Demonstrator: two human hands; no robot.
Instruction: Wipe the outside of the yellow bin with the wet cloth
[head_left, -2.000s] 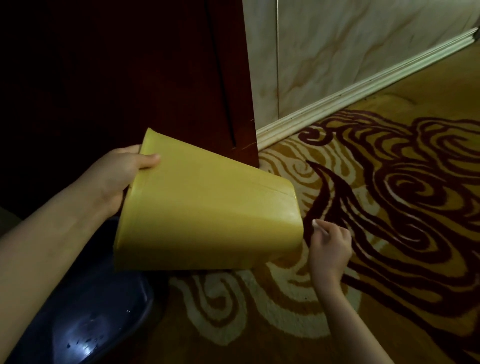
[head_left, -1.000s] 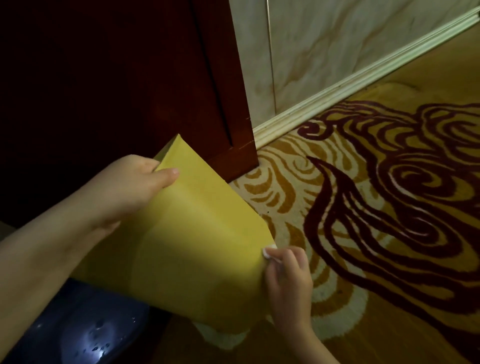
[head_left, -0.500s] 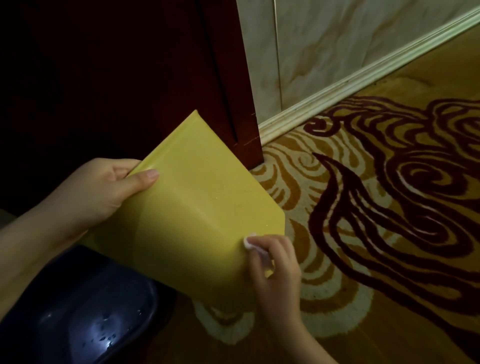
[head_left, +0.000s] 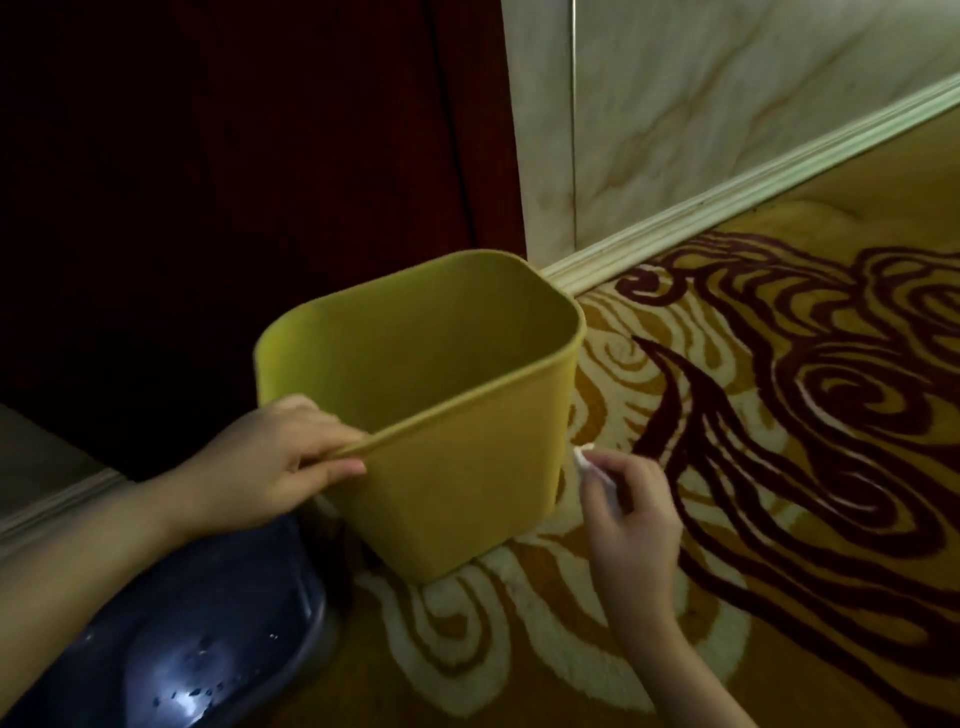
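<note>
The bin (head_left: 457, 457) now stands almost upright in the middle of the frame, with its open mouth facing up. Half a second ago it was tipped over so only a flat yellow side showed. It has been turned, and its bottom now sits near the carpet (head_left: 779, 467), maybe touching it. The inside looks empty.

The left hand (head_left: 280, 462) holds the near rim at the left corner. Its grip is pinched on the rim, thumb outside and fingers over the edge.

The right hand (head_left: 628, 514) is just beside the bin's lower right side. Its grip is pressed together on a small white cloth (head_left: 587, 460). Only a bit of the cloth peeks out at the fingertips. A moment ago the cloth was rubbing the flat side; now it is at the right edge, and one cannot tell if it touches the bin.

This likely means one side is done and the person is going to a new side. The right wall and the far walls probably still need wiping.

A dark blue tub (head_left: 197, 639) sits at the lower left, close to the bin. A dark red door (head_left: 260, 156) and a pale wall (head_left: 727, 104) are behind.
</note>
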